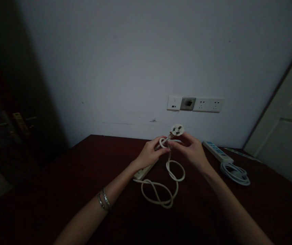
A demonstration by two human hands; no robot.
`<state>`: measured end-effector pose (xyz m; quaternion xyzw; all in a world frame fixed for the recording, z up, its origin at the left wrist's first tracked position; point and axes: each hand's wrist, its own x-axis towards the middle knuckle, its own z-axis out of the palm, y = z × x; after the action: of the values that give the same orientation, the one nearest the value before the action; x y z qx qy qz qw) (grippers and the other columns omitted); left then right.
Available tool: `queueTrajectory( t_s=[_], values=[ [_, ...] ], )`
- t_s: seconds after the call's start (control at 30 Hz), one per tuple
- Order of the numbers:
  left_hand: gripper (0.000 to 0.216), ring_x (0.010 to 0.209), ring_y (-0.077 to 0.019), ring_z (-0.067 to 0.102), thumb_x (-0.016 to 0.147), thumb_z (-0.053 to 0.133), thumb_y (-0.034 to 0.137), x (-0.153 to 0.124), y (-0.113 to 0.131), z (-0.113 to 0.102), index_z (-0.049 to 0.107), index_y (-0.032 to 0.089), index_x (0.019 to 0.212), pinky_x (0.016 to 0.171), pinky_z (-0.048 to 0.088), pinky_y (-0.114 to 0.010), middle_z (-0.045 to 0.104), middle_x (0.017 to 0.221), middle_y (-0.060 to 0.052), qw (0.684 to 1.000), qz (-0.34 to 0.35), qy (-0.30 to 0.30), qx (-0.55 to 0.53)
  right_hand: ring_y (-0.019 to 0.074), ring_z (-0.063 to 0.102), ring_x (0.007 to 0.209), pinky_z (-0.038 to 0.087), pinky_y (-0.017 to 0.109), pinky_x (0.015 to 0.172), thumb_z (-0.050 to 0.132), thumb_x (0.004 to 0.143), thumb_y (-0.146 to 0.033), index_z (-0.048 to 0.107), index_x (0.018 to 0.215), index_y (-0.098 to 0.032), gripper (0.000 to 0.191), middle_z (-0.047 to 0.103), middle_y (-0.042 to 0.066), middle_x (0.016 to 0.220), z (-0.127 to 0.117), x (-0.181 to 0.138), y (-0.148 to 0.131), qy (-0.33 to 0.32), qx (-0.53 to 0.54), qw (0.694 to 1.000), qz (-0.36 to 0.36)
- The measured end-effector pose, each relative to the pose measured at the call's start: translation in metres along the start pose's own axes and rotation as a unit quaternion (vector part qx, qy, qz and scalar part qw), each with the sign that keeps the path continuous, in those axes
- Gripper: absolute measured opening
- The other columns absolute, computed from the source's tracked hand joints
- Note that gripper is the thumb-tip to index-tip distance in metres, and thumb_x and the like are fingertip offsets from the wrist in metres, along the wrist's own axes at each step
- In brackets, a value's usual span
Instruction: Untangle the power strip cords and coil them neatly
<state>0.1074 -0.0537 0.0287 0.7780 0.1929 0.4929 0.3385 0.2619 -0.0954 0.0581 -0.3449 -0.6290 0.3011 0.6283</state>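
Observation:
A white three-pin plug (178, 130) points up and away, just above my fingers, its pins showing. Its white cord (178, 185) makes a small loop near the plug and then falls in tangled coils onto the table. My left hand (151, 152) pinches the cord at that small loop. From the right, my right hand (190, 149) closes its fingertips on the cord just below the plug. Behind my left hand lies a white power strip (142, 173), partly hidden by the hand and wrist; the cord runs out of its near end.
On the right of the dark red table (105, 146) lies a second power strip (217, 151) with its own coiled cable (235, 173). Wall sockets (208, 104) sit above the table's back edge. A pale door (291, 136) stands at right, a dark door with a handle (20, 122) at left.

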Motion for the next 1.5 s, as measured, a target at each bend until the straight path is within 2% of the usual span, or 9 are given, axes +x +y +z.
queueTrajectory(
  t_s=[0.23,0.4,0.57,0.77,0.87,1.03,1.17,1.33,1.5],
  values=[
    [0.042,0.091,-0.0186,0.060,0.075,0.065,0.028,-0.001,-0.006,-0.003,0.055,0.014,0.113,0.087,0.045,-0.037,0.065,0.099,-0.008,0.999,-0.027,-0.019,-0.036,0.0195,0.064,0.083,0.049,0.041,0.084,0.071,0.065,-0.036,0.068,0.086,-0.018,0.029,0.070,0.005,0.090,-0.013,0.007,0.001,0.011,-0.032,0.999,-0.007],
    [0.043,0.095,-0.0197,0.060,0.073,0.067,0.026,0.000,-0.008,-0.005,0.056,0.014,0.113,0.089,0.044,-0.038,0.064,0.105,-0.009,0.997,-0.023,-0.047,-0.058,0.0191,0.065,0.080,0.051,0.038,0.080,0.070,0.066,-0.037,0.069,0.083,-0.018,0.025,0.071,0.004,0.088,-0.012,0.005,0.000,-0.012,-0.025,0.999,-0.016],
    [0.043,0.098,-0.0203,0.060,0.070,0.069,0.026,0.000,-0.007,-0.006,0.058,0.016,0.111,0.091,0.044,-0.040,0.064,0.106,-0.009,0.995,-0.026,-0.057,-0.074,0.0186,0.064,0.078,0.052,0.034,0.074,0.070,0.066,-0.037,0.068,0.083,-0.020,0.025,0.070,0.003,0.085,-0.012,0.003,-0.002,-0.002,-0.032,0.998,-0.057],
    [0.045,0.092,-0.0197,0.062,0.066,0.072,0.027,-0.001,-0.005,-0.005,0.061,0.016,0.108,0.088,0.045,-0.039,0.067,0.100,-0.007,0.997,-0.036,-0.016,-0.067,0.0183,0.061,0.080,0.050,0.034,0.075,0.066,0.072,-0.036,0.067,0.083,-0.019,0.020,0.067,0.003,0.083,-0.015,0.001,-0.002,-0.026,-0.113,0.989,-0.088],
    [0.049,0.093,-0.0206,0.061,0.065,0.074,0.027,-0.002,0.004,-0.002,0.061,0.016,0.110,0.087,0.046,-0.037,0.066,0.102,-0.007,0.999,-0.015,-0.023,-0.037,0.0184,0.059,0.082,0.048,0.034,0.077,0.064,0.074,-0.035,0.067,0.084,-0.019,0.019,0.066,0.004,0.086,-0.015,0.000,-0.003,-0.055,-0.142,0.983,-0.102],
    [0.047,0.091,-0.0199,0.060,0.066,0.074,0.028,-0.003,0.018,0.000,0.062,0.014,0.109,0.085,0.046,-0.034,0.067,0.101,-0.007,1.000,0.012,-0.016,0.021,0.0175,0.057,0.084,0.046,0.033,0.079,0.063,0.076,-0.033,0.067,0.084,-0.020,0.016,0.062,0.003,0.087,-0.011,0.000,-0.006,-0.101,-0.144,0.978,-0.109],
    [0.043,0.090,-0.0192,0.060,0.067,0.073,0.028,-0.002,0.022,0.001,0.062,0.013,0.106,0.085,0.046,-0.035,0.067,0.100,-0.007,1.000,0.016,0.013,0.016,0.0172,0.056,0.087,0.045,0.033,0.081,0.063,0.076,-0.029,0.069,0.084,-0.022,0.012,0.059,0.004,0.092,-0.009,0.000,-0.006,-0.111,-0.132,0.979,-0.112],
    [0.040,0.089,-0.0183,0.062,0.068,0.072,0.026,0.001,0.025,0.000,0.062,0.014,0.105,0.084,0.047,-0.034,0.068,0.099,-0.007,0.999,0.011,0.037,-0.003,0.0164,0.056,0.092,0.046,0.032,0.083,0.067,0.072,-0.029,0.071,0.082,-0.022,0.013,0.059,0.003,0.094,-0.013,0.002,0.001,-0.108,-0.070,0.991,-0.046],
    [0.036,0.087,-0.0172,0.060,0.068,0.071,0.025,0.003,0.025,-0.006,0.063,0.014,0.101,0.083,0.046,-0.032,0.067,0.096,-0.007,0.995,0.017,0.051,0.089,0.0182,0.059,0.087,0.048,0.035,0.079,0.065,0.072,-0.036,0.069,0.095,-0.020,0.027,0.064,0.005,0.100,-0.016,0.003,0.007,-0.157,-0.011,0.984,0.082]
  ],
)
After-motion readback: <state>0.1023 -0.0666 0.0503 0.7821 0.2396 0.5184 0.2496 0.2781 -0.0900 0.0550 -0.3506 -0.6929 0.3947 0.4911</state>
